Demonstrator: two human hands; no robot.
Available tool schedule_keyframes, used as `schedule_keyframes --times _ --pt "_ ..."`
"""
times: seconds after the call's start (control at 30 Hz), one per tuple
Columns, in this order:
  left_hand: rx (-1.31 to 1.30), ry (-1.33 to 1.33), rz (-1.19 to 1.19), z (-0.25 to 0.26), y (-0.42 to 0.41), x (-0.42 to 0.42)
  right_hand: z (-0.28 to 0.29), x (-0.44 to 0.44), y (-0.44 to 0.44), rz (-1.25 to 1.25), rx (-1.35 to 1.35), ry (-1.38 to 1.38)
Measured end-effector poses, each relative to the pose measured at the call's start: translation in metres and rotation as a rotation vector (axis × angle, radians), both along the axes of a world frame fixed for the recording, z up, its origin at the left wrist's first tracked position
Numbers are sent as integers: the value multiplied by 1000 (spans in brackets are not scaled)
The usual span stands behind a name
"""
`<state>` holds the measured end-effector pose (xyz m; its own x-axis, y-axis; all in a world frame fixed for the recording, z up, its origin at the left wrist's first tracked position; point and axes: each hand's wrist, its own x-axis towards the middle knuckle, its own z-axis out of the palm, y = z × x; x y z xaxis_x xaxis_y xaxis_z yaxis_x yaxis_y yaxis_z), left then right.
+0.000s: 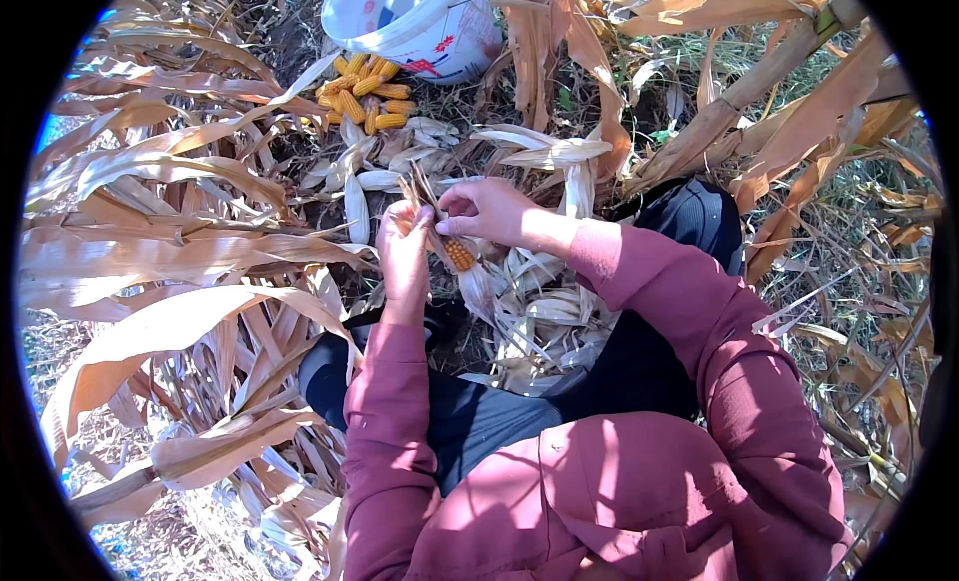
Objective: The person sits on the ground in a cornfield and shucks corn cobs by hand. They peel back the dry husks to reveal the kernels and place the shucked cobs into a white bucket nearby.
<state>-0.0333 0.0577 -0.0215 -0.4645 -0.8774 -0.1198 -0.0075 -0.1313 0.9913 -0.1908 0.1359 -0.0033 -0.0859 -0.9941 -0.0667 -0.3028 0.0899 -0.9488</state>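
Observation:
An ear of corn point(459, 254) with orange-yellow kernels is partly bared, its dry husk point(479, 290) folded down towards my lap. My left hand point(405, 232) grips the ear and its husk from the left, thumb on top. From the right, my right hand point(483, 212) pinches the husk near the ear's upper end with thumb and fingers. The fingers partly cover the upper part of the ear. Beyond my hands, several husked yellow corn ears point(367, 86) lie in a heap on the ground.
A white plastic bucket point(457, 41) with red and blue print stands tilted behind the heap. Loose pale husks point(558, 311) cover the ground between my legs. Dry corn leaves point(172, 259) crowd the left side, and a thick corn stalk point(719, 113) slants across the upper right.

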Motion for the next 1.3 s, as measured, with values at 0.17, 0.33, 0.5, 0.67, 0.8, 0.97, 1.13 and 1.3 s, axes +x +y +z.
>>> schedule_keyframes --times 0.17,0.33,0.5,0.67,0.8,0.97,1.13,1.3 --pt "217 89 -104 -4 3 -6 -13 3 -1 -79 1 147" --pt "126 -49 -118 -4 3 -6 -22 5 -5 -101 -96 236" --pt "-64 -196 -195 -3 -5 -4 -21 10 -6 -157 -137 183" --pt "-42 -65 -227 16 9 -6 -24 -7 -15 -266 192 -54" --pt "-41 135 -261 8 7 -13 -35 0 -19 -271 -32 -601" --pt "76 394 -214 26 8 -17 -17 -7 -21 -564 53 -1117" --pt "226 270 -399 40 17 5 -17 -58 -24 -834 -51 -1194" --pt "-84 -336 -601 16 17 5 -15 -47 -21 -804 -76 -1191"
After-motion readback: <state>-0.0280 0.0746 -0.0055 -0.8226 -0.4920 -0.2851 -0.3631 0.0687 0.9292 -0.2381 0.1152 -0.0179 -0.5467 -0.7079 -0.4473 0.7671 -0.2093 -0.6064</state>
